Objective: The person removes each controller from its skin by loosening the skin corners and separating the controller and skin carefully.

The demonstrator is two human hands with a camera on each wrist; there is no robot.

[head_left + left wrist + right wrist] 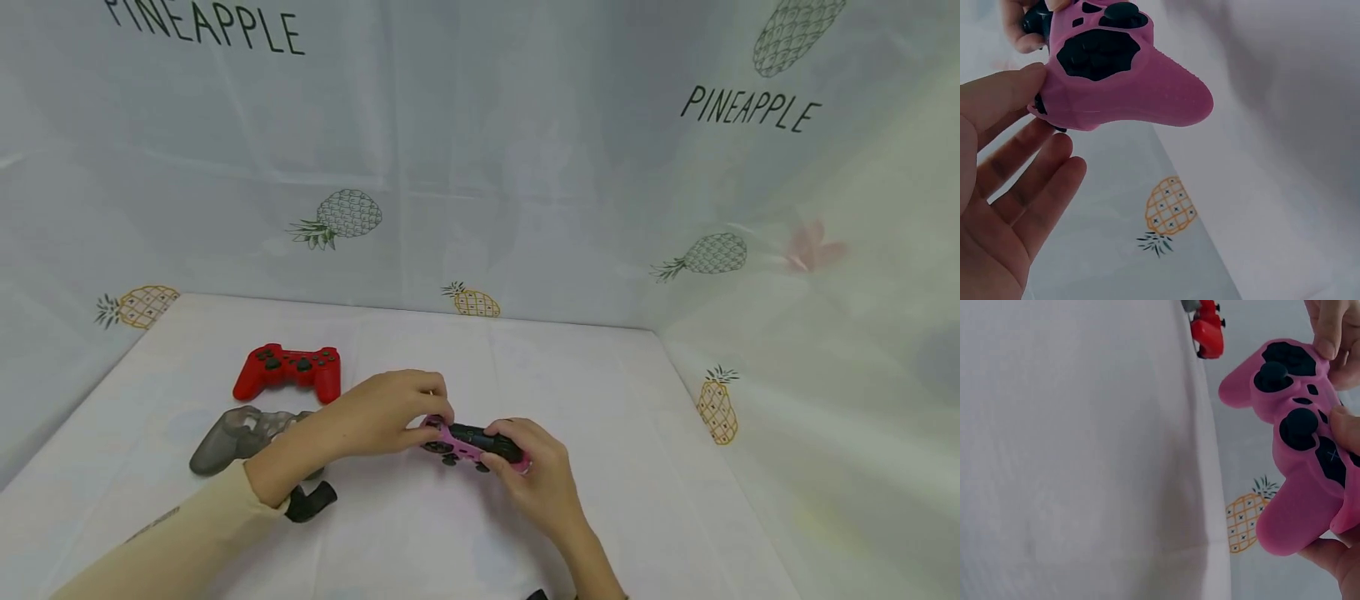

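Both hands hold a black game controller in a pink cover (467,451) above the white table. Its black back faces up in the head view, while sticks and buttons show in the wrist views. My left hand (393,408) pinches one end between thumb and forefinger. In the left wrist view, the other fingers (1054,200) extend past the edge. My right hand (536,475) grips the opposite end, its thumb (1345,428) on the edge near the buttons and fingers mostly hidden behind. A pink handle (1172,100) points away from the left hand.
A red game controller (327,377) lies at the table's back left. Nearer sits a grey, partly see-through controller-shaped thing (221,442), partly hidden by the left forearm. A black curved piece (313,502) shows at the left wrist. A pineapple-print sheet (487,167) hangs behind the table.
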